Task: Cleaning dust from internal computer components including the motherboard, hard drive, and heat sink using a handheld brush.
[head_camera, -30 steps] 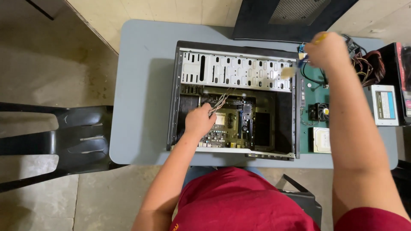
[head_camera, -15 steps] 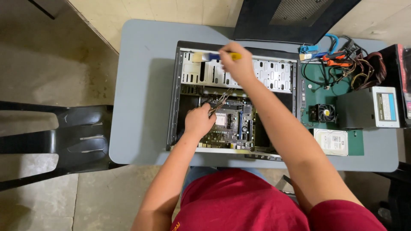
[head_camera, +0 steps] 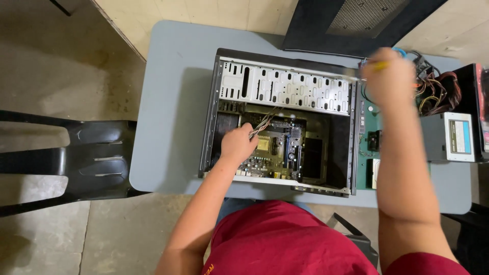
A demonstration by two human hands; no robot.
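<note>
An open computer case (head_camera: 210, 122) lies flat on a grey table (head_camera: 168, 102). My left hand (head_camera: 237, 145) is inside it, over the motherboard (head_camera: 272, 147), pinching a bundle of thin wires (head_camera: 264, 122) that runs up toward the white perforated drive cage (head_camera: 285, 89). My right hand (head_camera: 389, 76) is blurred above the case's right edge. It is closed on a yellow-handled tool (head_camera: 378, 65), whose tip I cannot make out.
A green mat (head_camera: 368, 173) with small parts lies right of the case. A power supply (head_camera: 456, 137) with loose coloured cables (head_camera: 438, 89) sits beyond it. A black side panel (head_camera: 346, 23) lies at the back and a black chair (head_camera: 86, 158) stands on the left.
My right hand swung with the tool from the right side over the drive cage, then back to the case's right edge. My left hand kept its hold on the wires.
</note>
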